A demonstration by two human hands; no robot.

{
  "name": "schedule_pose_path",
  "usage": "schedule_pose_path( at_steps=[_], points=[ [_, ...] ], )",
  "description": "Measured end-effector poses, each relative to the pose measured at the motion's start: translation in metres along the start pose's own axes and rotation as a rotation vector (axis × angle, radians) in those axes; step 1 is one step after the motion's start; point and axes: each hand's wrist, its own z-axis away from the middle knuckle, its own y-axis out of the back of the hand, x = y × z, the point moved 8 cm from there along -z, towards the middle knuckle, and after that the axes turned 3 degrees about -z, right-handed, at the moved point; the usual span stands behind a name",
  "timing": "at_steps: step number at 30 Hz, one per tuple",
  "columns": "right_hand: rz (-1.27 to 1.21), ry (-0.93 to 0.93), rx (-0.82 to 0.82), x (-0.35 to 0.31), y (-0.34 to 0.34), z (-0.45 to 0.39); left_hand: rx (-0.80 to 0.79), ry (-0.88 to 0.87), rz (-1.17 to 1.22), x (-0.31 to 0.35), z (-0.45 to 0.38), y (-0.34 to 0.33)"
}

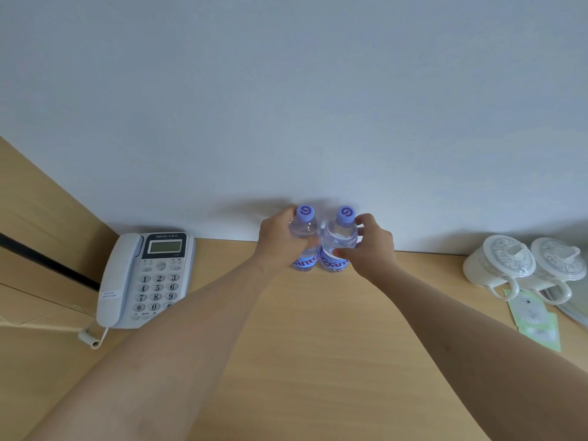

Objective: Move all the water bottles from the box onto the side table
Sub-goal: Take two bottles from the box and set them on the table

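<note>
Two small clear water bottles with purple caps and blue labels stand upright side by side on the wooden side table [318, 329], close to the white wall. My left hand [280, 241] grips the left bottle [304, 229] around its body. My right hand [370, 245] grips the right bottle [342, 232] the same way. The bottles touch or nearly touch each other. Whether their bases rest on the table cannot be told for sure. The box is out of view.
A grey desk phone [146, 278] sits at the table's left, beside a wooden panel [41, 224]. Two white lidded cups [521, 265] stand at the right, with green paper packets [534, 319] in front of them.
</note>
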Motion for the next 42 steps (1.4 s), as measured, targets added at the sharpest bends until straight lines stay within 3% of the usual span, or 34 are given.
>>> schedule_pose_path(
  at_steps=[8, 23, 31, 42],
  points=[
    [0.017, 0.023, 0.029, 0.002, 0.000, 0.000, 0.119, 0.017, -0.057, 0.006, 0.001, -0.001],
    [0.037, 0.051, 0.005, 0.004, -0.002, -0.004, 0.120, 0.046, -0.071, 0.008, 0.005, -0.006],
    [0.198, 0.090, -0.006, -0.001, 0.000, 0.000, 0.077, 0.106, -0.102, 0.007, 0.014, -0.004],
    [0.331, 0.182, 0.001, -0.042, 0.057, 0.024, 0.111, -0.116, -0.465, 0.089, 0.029, 0.031]
  ],
)
